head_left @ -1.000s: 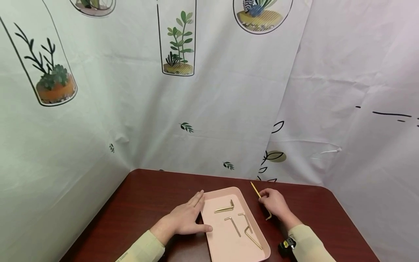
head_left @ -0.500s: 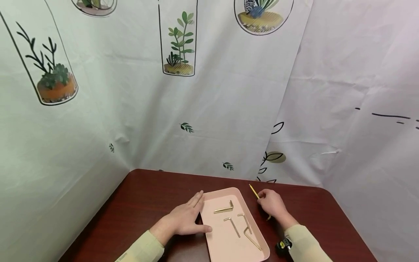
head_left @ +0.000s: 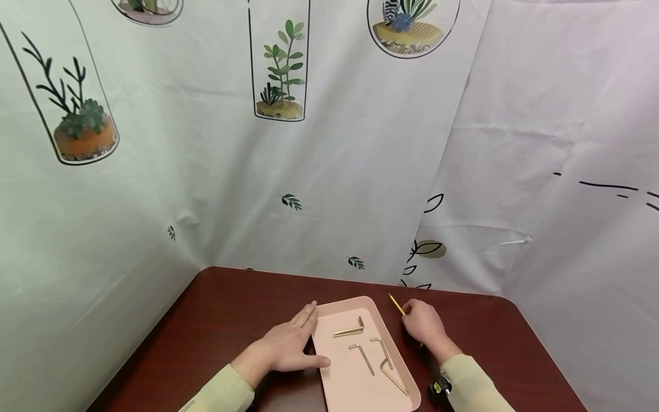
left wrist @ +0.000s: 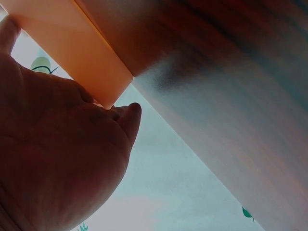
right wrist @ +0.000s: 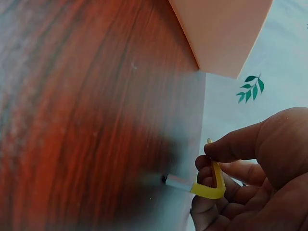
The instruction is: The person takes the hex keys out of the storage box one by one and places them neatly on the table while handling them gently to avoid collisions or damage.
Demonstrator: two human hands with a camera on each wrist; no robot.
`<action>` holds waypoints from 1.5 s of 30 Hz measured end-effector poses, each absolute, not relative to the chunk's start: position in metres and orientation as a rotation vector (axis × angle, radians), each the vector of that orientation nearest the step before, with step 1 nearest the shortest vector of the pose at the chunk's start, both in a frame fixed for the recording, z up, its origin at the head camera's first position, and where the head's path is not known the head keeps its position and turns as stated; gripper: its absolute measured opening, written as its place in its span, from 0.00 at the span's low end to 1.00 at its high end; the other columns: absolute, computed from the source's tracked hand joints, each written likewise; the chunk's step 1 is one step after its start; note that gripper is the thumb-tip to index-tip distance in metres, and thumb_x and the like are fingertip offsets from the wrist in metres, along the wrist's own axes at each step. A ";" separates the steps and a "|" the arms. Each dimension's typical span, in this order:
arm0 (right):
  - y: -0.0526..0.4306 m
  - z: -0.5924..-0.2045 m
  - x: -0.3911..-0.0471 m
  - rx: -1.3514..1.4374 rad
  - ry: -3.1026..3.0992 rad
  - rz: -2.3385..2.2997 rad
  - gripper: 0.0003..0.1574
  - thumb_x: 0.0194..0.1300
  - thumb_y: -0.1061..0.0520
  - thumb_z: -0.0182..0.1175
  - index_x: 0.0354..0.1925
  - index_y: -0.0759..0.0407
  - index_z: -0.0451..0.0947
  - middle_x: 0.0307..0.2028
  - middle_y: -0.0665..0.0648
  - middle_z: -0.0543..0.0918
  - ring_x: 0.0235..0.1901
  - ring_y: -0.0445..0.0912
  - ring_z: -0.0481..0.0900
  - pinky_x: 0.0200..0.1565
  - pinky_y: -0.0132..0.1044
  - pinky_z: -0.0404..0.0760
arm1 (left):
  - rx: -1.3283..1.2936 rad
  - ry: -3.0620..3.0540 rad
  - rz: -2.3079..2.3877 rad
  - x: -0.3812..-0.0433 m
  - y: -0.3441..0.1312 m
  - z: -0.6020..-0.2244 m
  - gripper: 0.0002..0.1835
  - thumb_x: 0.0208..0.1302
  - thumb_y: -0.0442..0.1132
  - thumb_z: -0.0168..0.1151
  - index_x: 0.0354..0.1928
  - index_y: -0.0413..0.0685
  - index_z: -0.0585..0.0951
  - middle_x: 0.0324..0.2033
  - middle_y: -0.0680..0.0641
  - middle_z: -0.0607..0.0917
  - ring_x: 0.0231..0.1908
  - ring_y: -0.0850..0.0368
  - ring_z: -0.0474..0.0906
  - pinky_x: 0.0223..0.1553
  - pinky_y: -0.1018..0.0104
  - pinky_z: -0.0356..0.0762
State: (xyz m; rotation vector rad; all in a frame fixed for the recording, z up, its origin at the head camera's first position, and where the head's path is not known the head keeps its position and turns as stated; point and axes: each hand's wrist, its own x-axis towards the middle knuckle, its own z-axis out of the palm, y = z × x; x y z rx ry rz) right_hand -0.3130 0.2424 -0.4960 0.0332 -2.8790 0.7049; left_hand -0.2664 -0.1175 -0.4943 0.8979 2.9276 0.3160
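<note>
My right hand (head_left: 423, 325) pinches a yellow hex key (head_left: 396, 304) between thumb and fingers, just right of the pink tray (head_left: 355, 395). In the right wrist view the key's bent yellow end (right wrist: 208, 191) shows, with a bare metal tip. In the head view its long arm points to the back left, and the hand hides most of the bend. Fingers straight, my left hand (head_left: 288, 346) rests along the tray's left side, thumb over the rim. Several brass-coloured L-shaped keys (head_left: 362, 359) lie in the tray, some touching or crossing.
The dark red wooden table (head_left: 242, 309) carries the tray near its middle. Behind it and at both sides hangs a white printed cloth (head_left: 329, 171). A black wrist device (head_left: 440, 389) sits below the right wrist.
My right hand shifts slightly left and towards me with the yellow hex key, whose bent end slips mostly behind the hand. The left hand stays against the tray. The head view drifts a little.
</note>
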 end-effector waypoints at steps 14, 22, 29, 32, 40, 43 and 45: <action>0.238 -0.504 -0.315 0.004 -2.886 0.668 0.06 0.58 0.63 0.66 0.37 0.59 0.85 0.32 0.54 0.85 0.29 0.48 0.78 0.36 0.48 0.79 | 0.895 2.928 0.319 -0.266 -0.116 -0.495 0.66 0.57 0.85 0.46 0.81 0.40 0.49 0.81 0.42 0.46 0.79 0.50 0.47 0.60 0.51 0.75; 0.234 -0.506 -0.314 0.005 -2.912 0.664 0.07 0.59 0.62 0.69 0.38 0.60 0.84 0.32 0.54 0.84 0.30 0.48 0.79 0.35 0.50 0.80 | 0.902 2.932 0.312 -0.268 -0.116 -0.497 0.67 0.57 0.85 0.46 0.81 0.40 0.49 0.81 0.43 0.46 0.79 0.50 0.47 0.60 0.51 0.75; 0.234 -0.507 -0.315 0.001 -2.898 0.684 0.05 0.57 0.63 0.69 0.34 0.59 0.82 0.29 0.53 0.82 0.27 0.48 0.77 0.33 0.48 0.78 | 0.897 2.930 0.315 -0.268 -0.116 -0.495 0.66 0.57 0.84 0.47 0.81 0.40 0.49 0.81 0.42 0.46 0.79 0.50 0.47 0.60 0.50 0.75; 0.234 -0.507 -0.315 -0.006 -2.902 0.693 0.05 0.57 0.63 0.69 0.33 0.59 0.82 0.28 0.53 0.81 0.26 0.47 0.75 0.31 0.46 0.77 | 0.898 2.931 0.315 -0.268 -0.116 -0.495 0.65 0.58 0.84 0.48 0.81 0.40 0.49 0.81 0.42 0.46 0.79 0.51 0.47 0.60 0.50 0.75; 0.232 -0.505 -0.314 -0.026 -2.923 0.765 0.06 0.59 0.63 0.68 0.35 0.61 0.81 0.28 0.53 0.80 0.22 0.46 0.74 0.25 0.41 0.74 | 0.907 2.937 0.318 -0.269 -0.116 -0.496 0.65 0.58 0.84 0.48 0.81 0.40 0.49 0.81 0.42 0.46 0.79 0.50 0.47 0.59 0.51 0.76; 0.232 -0.504 -0.315 -0.028 -2.925 0.752 0.06 0.57 0.63 0.68 0.35 0.62 0.81 0.28 0.54 0.81 0.24 0.46 0.75 0.28 0.42 0.75 | 0.909 2.941 0.317 -0.269 -0.116 -0.497 0.65 0.58 0.84 0.48 0.81 0.40 0.49 0.81 0.42 0.46 0.79 0.50 0.47 0.59 0.51 0.76; 0.233 -0.503 -0.316 -0.030 -2.928 0.741 0.07 0.57 0.63 0.69 0.35 0.63 0.81 0.28 0.54 0.81 0.25 0.47 0.76 0.30 0.43 0.77 | 0.912 2.941 0.316 -0.269 -0.116 -0.497 0.66 0.57 0.84 0.47 0.81 0.40 0.50 0.81 0.42 0.46 0.79 0.50 0.47 0.60 0.51 0.76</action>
